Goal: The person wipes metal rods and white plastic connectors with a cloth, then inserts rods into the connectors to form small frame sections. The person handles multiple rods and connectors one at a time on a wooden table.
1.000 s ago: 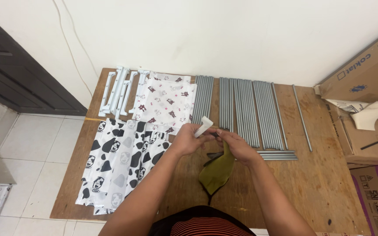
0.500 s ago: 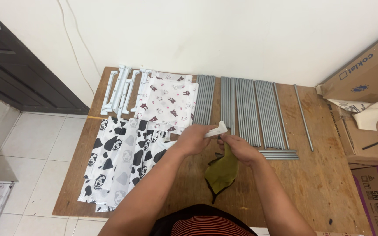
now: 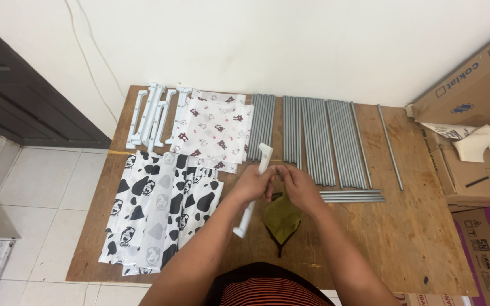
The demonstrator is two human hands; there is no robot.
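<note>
My left hand grips a long white plastic bracket near its middle, holding it almost upright over the wooden board. My right hand is close beside it, fingertips touching the bracket or something small at it; what exactly is hidden. Under my right hand lies an olive-green cloth pouch with a dark edge.
Rows of grey metal rods lie across the board's far half, with a single rod apart on the right. Patterned fabric panels and more white brackets cover the left. Cardboard boxes stand at right, a dark cabinet at left.
The white bracket has swung from a short, tilted view at my fingertips to nearly upright, its full length now showing in my left hand. My hands stayed close together.
</note>
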